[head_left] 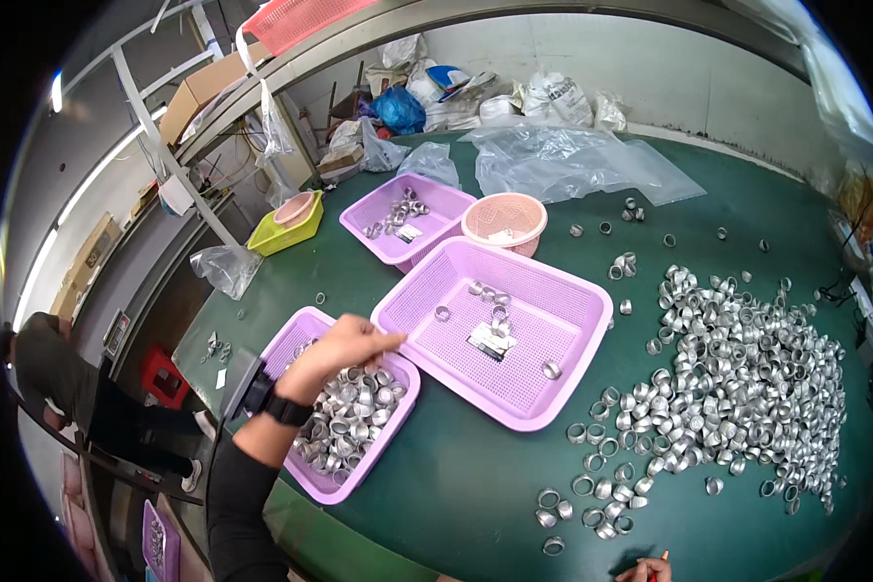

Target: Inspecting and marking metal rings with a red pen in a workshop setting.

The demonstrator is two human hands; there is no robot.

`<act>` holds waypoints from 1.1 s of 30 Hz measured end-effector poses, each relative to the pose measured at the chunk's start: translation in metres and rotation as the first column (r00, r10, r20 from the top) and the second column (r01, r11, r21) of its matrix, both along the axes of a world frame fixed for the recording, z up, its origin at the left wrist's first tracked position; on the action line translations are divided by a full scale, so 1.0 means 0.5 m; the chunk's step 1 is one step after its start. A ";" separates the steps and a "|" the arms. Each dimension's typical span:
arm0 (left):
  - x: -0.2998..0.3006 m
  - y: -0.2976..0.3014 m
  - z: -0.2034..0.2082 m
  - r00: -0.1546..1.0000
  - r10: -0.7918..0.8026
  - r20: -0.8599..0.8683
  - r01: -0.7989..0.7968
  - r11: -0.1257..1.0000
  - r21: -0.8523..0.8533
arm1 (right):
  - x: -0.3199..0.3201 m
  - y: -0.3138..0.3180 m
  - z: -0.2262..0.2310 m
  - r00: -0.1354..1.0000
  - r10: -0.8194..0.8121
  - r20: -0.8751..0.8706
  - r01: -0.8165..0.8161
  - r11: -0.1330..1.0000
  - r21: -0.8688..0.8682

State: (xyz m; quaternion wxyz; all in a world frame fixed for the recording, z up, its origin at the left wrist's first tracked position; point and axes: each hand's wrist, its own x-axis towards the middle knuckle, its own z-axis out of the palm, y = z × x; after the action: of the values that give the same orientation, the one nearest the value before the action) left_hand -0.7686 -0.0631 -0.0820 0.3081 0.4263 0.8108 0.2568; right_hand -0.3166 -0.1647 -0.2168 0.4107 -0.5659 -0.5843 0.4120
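My left hand (351,346) is above the purple basket (312,485) at the left, which is filled with silvery metal rings (354,417). Its fingers are curled and pressed together, pointing right; anything between them is hidden. At the lower edge, my right hand (642,570) shows only in part, closed on a thin orange-red stick-like tool (664,557). Nearest to that hand lie several loose rings (606,519), the front of a large ring pile (737,388). Between the hands stands a bigger purple basket (524,419) with several rings and a small printed packet (491,340).
Behind are a third purple basket (352,218) with some rings, a round pink basket (504,215) and a yellow basket (286,239). Clear plastic sheeting (582,165) and bags lie at the table's back. Another person (53,373) bends down at far left.
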 end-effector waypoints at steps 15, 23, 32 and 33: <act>0.089 -0.001 0.066 0.952 -0.219 -0.213 0.298 0.820 0.489 | -0.008 0.016 -0.016 0.985 -0.170 -0.029 0.171 0.984 0.050; 0.377 -0.203 -0.168 0.750 -0.527 -0.399 0.650 0.699 0.298 | -0.137 0.039 0.039 0.941 0.311 0.131 -0.337 0.884 0.324; 0.433 -0.230 -0.243 0.842 -0.486 -0.234 0.533 0.687 0.493 | -0.116 0.006 0.020 0.895 0.320 0.311 -0.402 0.880 0.253; 0.435 -0.241 -0.237 0.880 -0.447 -0.163 0.466 0.741 0.484 | -0.111 0.003 0.023 0.893 0.325 0.312 -0.407 0.879 0.248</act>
State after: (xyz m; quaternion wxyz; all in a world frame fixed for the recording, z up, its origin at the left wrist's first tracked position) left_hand -0.5513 -0.1836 -0.2007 0.2229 0.6819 0.5899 0.3706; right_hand -0.3720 -0.1633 -0.2050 0.3267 -0.4226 -0.7870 0.3088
